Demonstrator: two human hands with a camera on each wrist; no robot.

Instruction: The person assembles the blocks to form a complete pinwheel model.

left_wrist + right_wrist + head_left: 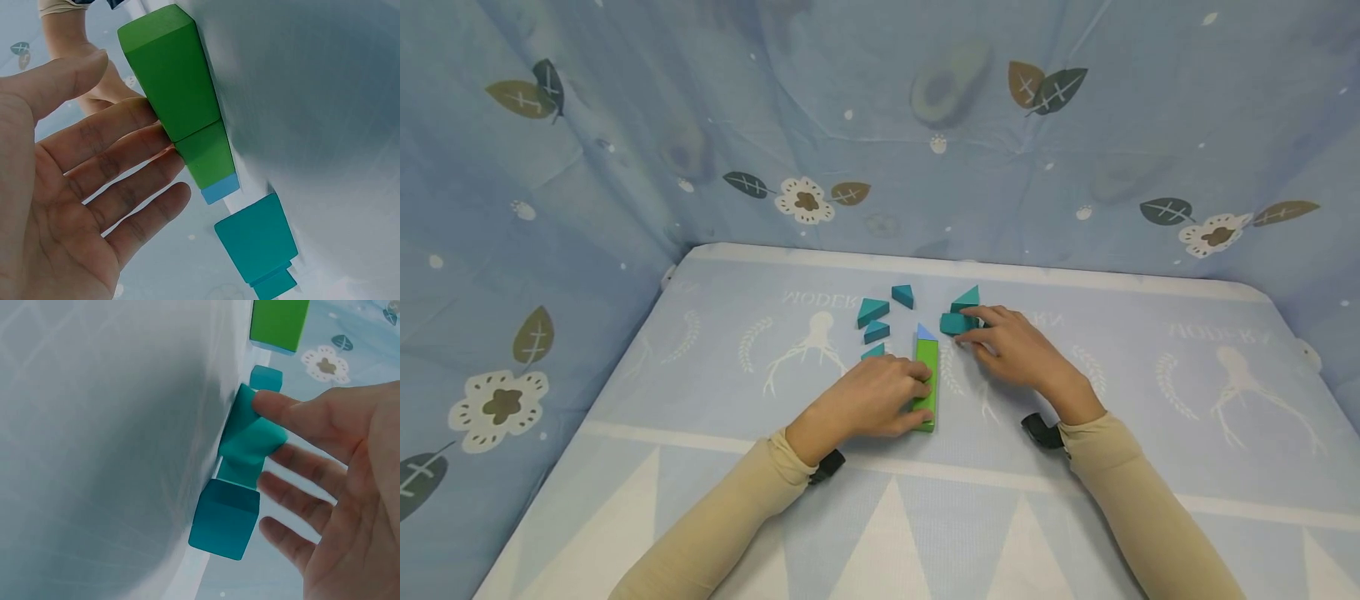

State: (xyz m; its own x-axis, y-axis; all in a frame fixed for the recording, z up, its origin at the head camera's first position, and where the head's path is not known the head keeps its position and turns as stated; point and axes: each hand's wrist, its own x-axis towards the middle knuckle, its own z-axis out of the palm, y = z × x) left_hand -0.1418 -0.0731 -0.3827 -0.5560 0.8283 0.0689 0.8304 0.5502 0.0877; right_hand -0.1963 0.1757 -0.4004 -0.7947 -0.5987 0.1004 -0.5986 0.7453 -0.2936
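Observation:
Two green blocks (928, 354) lie end to end in a row, with a small blue triangular block (924, 332) at their far end. My left hand (880, 396) rests beside the row. Its extended fingertips touch the side of the green blocks, while its thumb stands apart from them in the left wrist view. Farther right, my right hand (1018, 348) pinches a teal block (250, 434) between thumb and index finger, close to the surface. A teal triangular block (966, 300) lies just beyond it. The right wrist view has a darker blue-green block (224, 519) near the other fingers.
Several blue-green triangular blocks lie loosely left of the row, among them a larger one (872, 311) and a smaller one (903, 295) farther back. They rest on a patterned pale mat (700, 392). Blue printed curtains (880, 125) rise behind and on the left.

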